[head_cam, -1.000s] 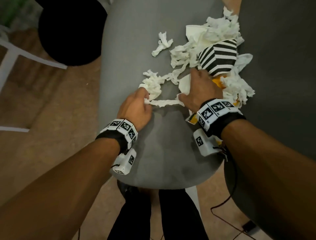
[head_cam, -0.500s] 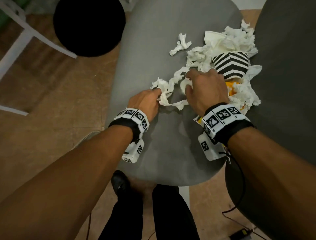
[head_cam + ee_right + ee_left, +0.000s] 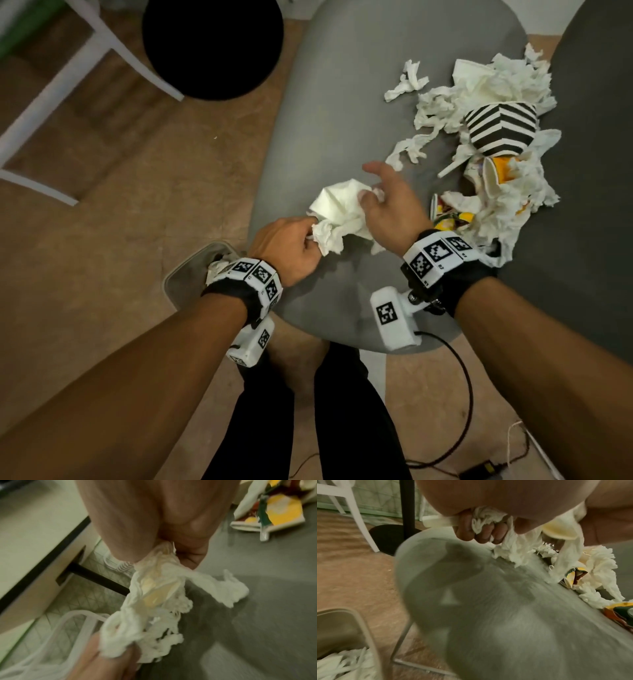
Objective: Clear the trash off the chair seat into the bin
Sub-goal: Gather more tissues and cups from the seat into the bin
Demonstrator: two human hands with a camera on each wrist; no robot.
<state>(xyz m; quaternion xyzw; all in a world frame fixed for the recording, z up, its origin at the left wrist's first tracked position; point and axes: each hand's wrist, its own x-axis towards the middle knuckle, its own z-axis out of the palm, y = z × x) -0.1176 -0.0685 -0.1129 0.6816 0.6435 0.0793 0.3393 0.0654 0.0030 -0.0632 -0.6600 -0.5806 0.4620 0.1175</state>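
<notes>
both hands hold one wad of tissue (image 3: 337, 214) just above the seat (image 3: 342, 102), at its front-left edge. the left hand (image 3: 289, 250) has its fingers (image 3: 485, 533) curled tight round the wad's lower end. the right hand (image 3: 388, 205) pinches the upper end, forefinger sticking out free. the rest of the trash (image 3: 493, 164) lies piled at the seat's right side: tissues, a striped cup (image 3: 500, 128), wrappers. the bin (image 3: 342, 635) stands on the floor left of the seat, tissue already in it.
</notes>
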